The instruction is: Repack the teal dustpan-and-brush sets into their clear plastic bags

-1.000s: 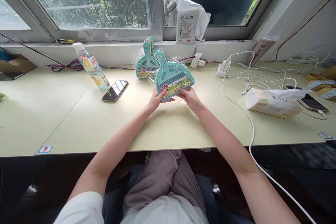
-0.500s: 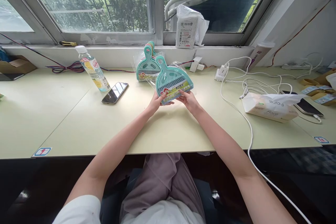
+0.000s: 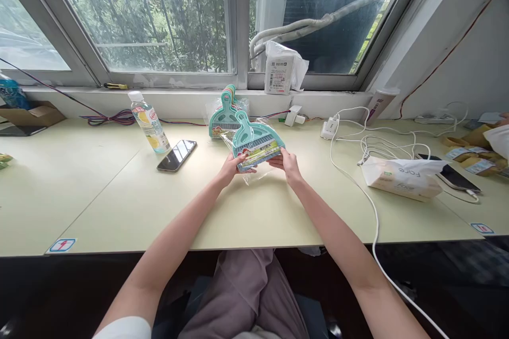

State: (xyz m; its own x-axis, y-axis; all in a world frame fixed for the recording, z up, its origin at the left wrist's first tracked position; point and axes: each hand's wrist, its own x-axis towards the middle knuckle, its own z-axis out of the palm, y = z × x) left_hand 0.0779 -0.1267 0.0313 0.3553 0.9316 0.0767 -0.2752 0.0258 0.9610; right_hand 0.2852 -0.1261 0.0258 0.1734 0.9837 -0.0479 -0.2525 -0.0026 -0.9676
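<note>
Between my two hands is a teal dustpan and brush set (image 3: pixel 256 140) in clear plastic wrap, its handle pointing away from me and a yellow-green label across the bristles. My left hand (image 3: pixel 231 168) grips its lower left corner, thumb on top. On the lower right edge, my right hand (image 3: pixel 287 164) has its thumb on top and fingers underneath. Loose clear film hangs below the set, over the table. Just behind it, a stack of similar wrapped dustpan sets (image 3: pixel 226 114) stands against the wall, partly hidden by the held one.
To the left are a drink bottle (image 3: pixel 149 123) and a phone (image 3: pixel 177 155) on the pale table (image 3: pixel 167 212). On the right lie a tissue pack (image 3: pixel 401 179), tangled white cables (image 3: pixel 382 145) and another phone (image 3: pixel 457 175). A wrapped box (image 3: pixel 279 75) sits on the window sill.
The held dustpan set has tilted lower and flatter, and its loose film now shows below it. My right hand has shifted outward along the edge. The camera view has tipped up.
</note>
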